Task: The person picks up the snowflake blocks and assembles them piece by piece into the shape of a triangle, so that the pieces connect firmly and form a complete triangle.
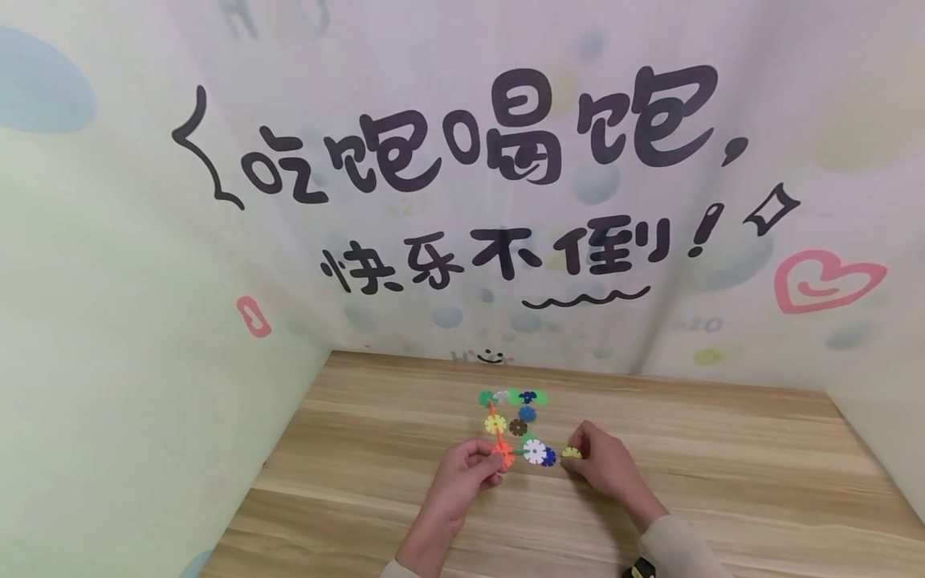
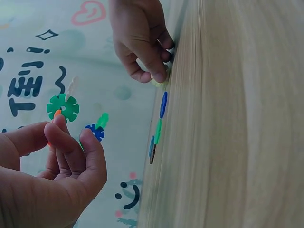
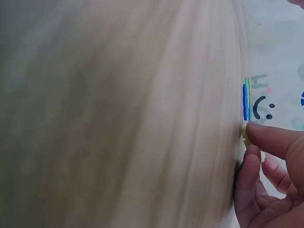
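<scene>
My left hand (image 2: pixel 66 173) pinches an orange piece (image 2: pixel 57 113) touching the green wheel (image 2: pixel 63 107). A white piece (image 2: pixel 72 87) sticks out from the green wheel. Well apart from the green wheel, my right hand (image 2: pixel 140 38) pinches a yellow piece (image 2: pixel 156 82).

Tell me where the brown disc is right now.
In the head view, the brown disc sits right of a yellow disc and lower left of a mid-blue disc, up and right of the left hand.

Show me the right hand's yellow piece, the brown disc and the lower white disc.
Held yellow piece (image 1: pixel 572 452): head view, exposed upper part.
Brown disc (image 1: pixel 518 427): head view, its middle.
Lower white disc (image 1: pixel 535 451): head view, its middle.
</scene>
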A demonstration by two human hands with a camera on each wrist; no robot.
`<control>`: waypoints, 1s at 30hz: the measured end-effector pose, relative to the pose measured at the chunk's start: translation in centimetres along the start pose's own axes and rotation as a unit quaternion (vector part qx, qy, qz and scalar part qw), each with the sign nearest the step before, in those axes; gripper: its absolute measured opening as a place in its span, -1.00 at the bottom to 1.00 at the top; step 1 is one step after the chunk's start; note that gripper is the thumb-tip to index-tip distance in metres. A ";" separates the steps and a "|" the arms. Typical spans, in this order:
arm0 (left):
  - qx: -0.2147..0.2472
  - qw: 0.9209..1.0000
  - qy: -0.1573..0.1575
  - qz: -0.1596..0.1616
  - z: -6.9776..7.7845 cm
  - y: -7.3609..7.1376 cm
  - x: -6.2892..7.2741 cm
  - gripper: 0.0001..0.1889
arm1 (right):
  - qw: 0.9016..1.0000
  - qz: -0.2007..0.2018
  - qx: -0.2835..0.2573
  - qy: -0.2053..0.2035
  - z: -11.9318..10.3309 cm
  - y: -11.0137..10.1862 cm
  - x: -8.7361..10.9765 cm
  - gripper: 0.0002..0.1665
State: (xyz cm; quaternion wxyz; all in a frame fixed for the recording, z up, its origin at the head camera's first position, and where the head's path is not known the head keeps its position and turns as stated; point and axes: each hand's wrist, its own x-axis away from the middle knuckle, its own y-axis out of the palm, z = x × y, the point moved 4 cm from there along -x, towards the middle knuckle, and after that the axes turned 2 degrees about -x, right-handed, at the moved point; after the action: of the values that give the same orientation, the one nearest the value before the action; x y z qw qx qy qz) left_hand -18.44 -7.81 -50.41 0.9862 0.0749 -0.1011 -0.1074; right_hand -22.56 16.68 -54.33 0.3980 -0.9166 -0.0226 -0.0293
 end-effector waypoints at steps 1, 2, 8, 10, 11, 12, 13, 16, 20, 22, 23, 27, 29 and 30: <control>0.000 1.000 -0.001 0.000 -0.1 0.0 0.0 -0.99 | 1.000 -0.001 -0.007 -0.001 0.0 0.0 0.1 -0.68; 0.000 1.000 -0.002 0.001 -0.1 -0.1 0.0 -0.99 | 1.000 -0.003 -0.017 -0.001 0.0 0.1 0.2 -0.70; 0.003 1.000 -0.008 0.006 0.0 -0.1 -0.1 -0.93 | 0.979 -0.044 -0.195 -0.029 -0.7 -0.3 1.1 -0.85; 0.005 1.000 -0.003 0.005 0.1 -0.1 -0.1 -0.92 | 0.964 -0.064 -0.254 -0.042 -1.1 -0.7 1.4 -0.84; 0.005 1.000 -0.001 0.004 0.1 0.0 -0.1 -0.91 | 0.957 -0.071 -0.276 -0.045 -1.4 -0.9 1.6 -0.83; 0.005 1.000 0.001 0.004 0.1 0.0 -0.1 -0.91 | 0.953 -0.075 -0.290 -0.052 -1.7 -1.1 1.8 -0.83; 0.006 1.000 0.003 0.003 0.1 0.0 -0.1 -0.91 | 0.949 -0.078 -0.301 -0.057 -2.0 -1.3 1.9 -0.82; 0.007 1.000 0.007 0.001 0.0 0.0 -0.1 -0.91 | 0.938 -0.085 -0.328 -0.067 -2.9 -1.8 2.4 -0.80; 0.007 1.000 0.010 -0.003 0.1 0.0 -0.1 -0.87 | 0.931 -0.096 -0.341 -0.084 -3.6 -2.2 2.9 -0.78; 0.007 1.000 0.010 -0.003 0.1 0.0 0.0 -0.83 | 0.930 -0.100 -0.342 -0.090 -3.8 -2.3 3.1 -0.78; 0.007 1.000 0.010 -0.004 0.1 -0.1 0.0 -0.82 | 0.930 -0.101 -0.340 -0.093 -3.9 -2.3 3.1 -0.78; 0.007 1.000 0.008 -0.004 0.0 -0.1 -0.1 -0.84 | 0.932 -0.102 -0.332 -0.102 -4.0 -2.3 3.2 -0.79; 0.007 1.000 0.008 -0.005 0.0 -0.1 -0.1 -0.84 | 0.934 -0.100 -0.326 -0.103 -4.0 -2.3 3.2 -0.81; 0.008 1.000 0.008 -0.005 0.0 -0.1 -0.1 -0.84 | 0.937 -0.097 -0.320 -0.105 -4.0 -2.3 3.2 -0.82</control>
State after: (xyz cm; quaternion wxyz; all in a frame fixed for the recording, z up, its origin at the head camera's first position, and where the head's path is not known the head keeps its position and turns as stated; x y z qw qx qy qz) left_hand -18.55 -7.90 -50.43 0.9858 0.0840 -0.0934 -0.1114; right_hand -19.66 15.38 -49.72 0.0743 -0.9867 -0.1428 0.0227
